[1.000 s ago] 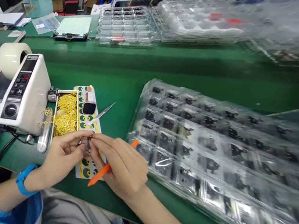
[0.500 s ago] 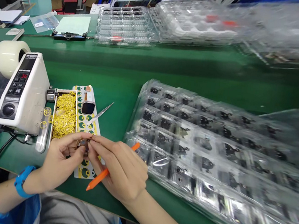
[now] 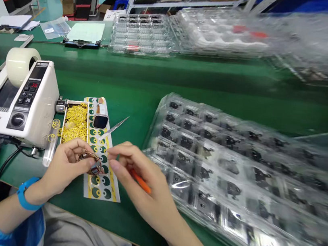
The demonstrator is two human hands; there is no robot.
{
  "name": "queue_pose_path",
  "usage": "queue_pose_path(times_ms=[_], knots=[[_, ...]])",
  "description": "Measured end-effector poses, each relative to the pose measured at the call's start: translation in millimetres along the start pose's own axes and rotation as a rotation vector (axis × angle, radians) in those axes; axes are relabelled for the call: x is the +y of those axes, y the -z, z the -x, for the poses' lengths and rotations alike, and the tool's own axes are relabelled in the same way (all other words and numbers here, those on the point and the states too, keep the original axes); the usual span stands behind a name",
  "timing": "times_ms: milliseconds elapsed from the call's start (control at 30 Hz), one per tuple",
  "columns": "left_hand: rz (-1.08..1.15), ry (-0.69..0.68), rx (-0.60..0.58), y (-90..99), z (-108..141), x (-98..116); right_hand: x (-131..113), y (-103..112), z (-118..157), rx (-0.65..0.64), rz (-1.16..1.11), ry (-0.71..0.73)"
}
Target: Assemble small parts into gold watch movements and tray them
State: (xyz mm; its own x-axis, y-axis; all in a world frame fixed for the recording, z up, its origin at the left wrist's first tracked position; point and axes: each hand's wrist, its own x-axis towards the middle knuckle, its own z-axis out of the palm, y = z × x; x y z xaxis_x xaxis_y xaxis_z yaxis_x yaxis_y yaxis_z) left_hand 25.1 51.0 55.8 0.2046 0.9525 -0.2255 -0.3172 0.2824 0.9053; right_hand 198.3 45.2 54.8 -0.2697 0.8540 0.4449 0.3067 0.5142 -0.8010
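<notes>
My left hand (image 3: 61, 167), with a blue band at the wrist, pinches a small round electronic part (image 3: 96, 166) with copper-coloured edges between thumb and fingers. Just right of it, apart from the part, is my right hand (image 3: 148, 190). An orange pen-like stick (image 3: 141, 181) lies in its curled fingers, while its thumb and index fingertip come close together; whether anything tiny is between them I cannot make out. Under the hands lies a sheet of green and yellow stickers (image 3: 99, 181). On its upper part rest a smartwatch (image 3: 100, 121) and pointed metal tweezers (image 3: 114, 128).
A tape dispenser (image 3: 45, 98) stands at left, beside a tray of yellow ring-shaped pieces (image 3: 75, 122). Stacked clear plastic trays (image 3: 208, 153) with dark parts cover the right side. Farther back are a clipboard (image 3: 86, 32) and more clear trays (image 3: 146, 35).
My right hand has pulled away to the right from the part, and the orange stick has swung round within its fingers. The left hand keeps the part, now more visible. The view has shifted slightly.
</notes>
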Motion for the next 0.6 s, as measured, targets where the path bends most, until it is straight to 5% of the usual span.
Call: queue_pose_path(times_ms=[100,267,467,600], knots=[[-0.030,0.025,-0.056,0.0,0,2,1,-1,-1,-0.164,-0.096,0.024],[-0.086,0.053,-0.070,0.4,2,2,3,-10,1,-0.191,-0.098,0.076],[-0.102,0.017,-0.085,2.8,1,3,3,-6,3,-0.340,-0.120,-0.073],[-0.124,-0.029,-0.100,2.3,1,1,2,-7,1,-0.316,-0.176,-0.152]])
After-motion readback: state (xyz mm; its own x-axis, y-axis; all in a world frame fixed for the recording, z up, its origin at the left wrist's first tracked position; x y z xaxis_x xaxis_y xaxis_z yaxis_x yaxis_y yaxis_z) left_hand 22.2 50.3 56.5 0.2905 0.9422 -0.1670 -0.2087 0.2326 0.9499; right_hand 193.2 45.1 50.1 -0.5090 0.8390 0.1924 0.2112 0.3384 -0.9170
